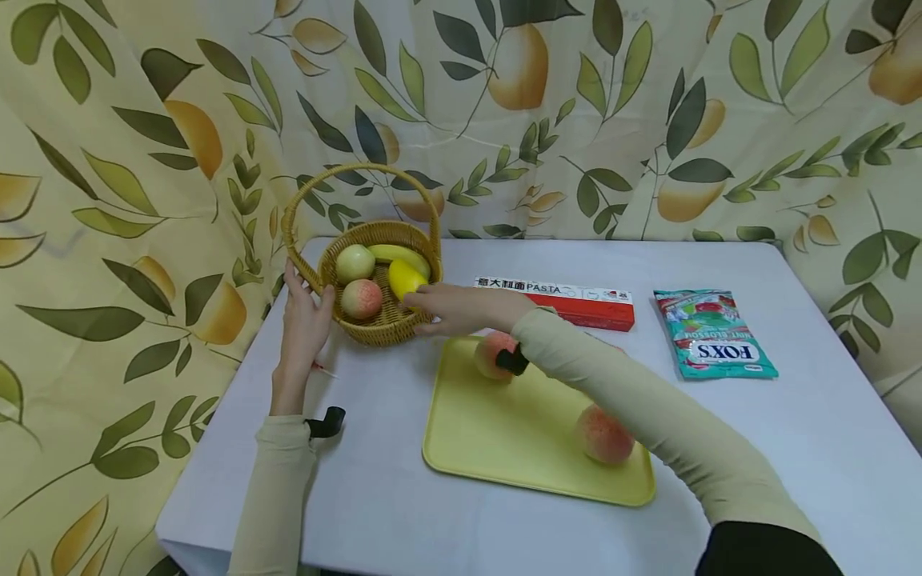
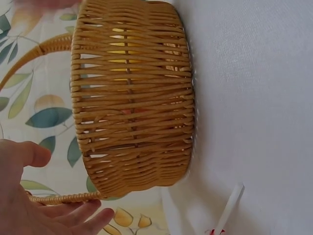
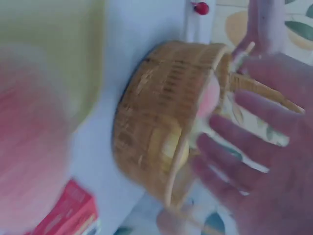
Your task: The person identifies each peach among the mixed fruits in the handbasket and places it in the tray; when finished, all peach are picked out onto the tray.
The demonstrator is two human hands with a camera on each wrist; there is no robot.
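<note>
A wicker basket (image 1: 385,328) with a tall looped handle stands at the back left. Inside lie a peach (image 1: 362,299), a pale green round fruit (image 1: 355,263), a banana (image 1: 403,256) and a yellow fruit (image 1: 406,279) whose kind I cannot tell. My left hand (image 1: 306,324) is at the basket's left side; in the left wrist view its straight fingers (image 2: 93,223) lie against the handle's base, thumb apart. Over the right rim reaches my right hand (image 1: 468,310), fingers spread and holding nothing. Two peaches (image 1: 607,434) rest on a yellow tray (image 1: 504,448), one partly behind the right wrist.
Behind the tray lies a red and white pasta box (image 1: 591,308), partly covered by the right arm. A teal Fox's candy bag (image 1: 713,336) is at the right. A thin white stick with a red end (image 2: 230,208) lies near the left wrist. Patterned cloth hangs behind the table.
</note>
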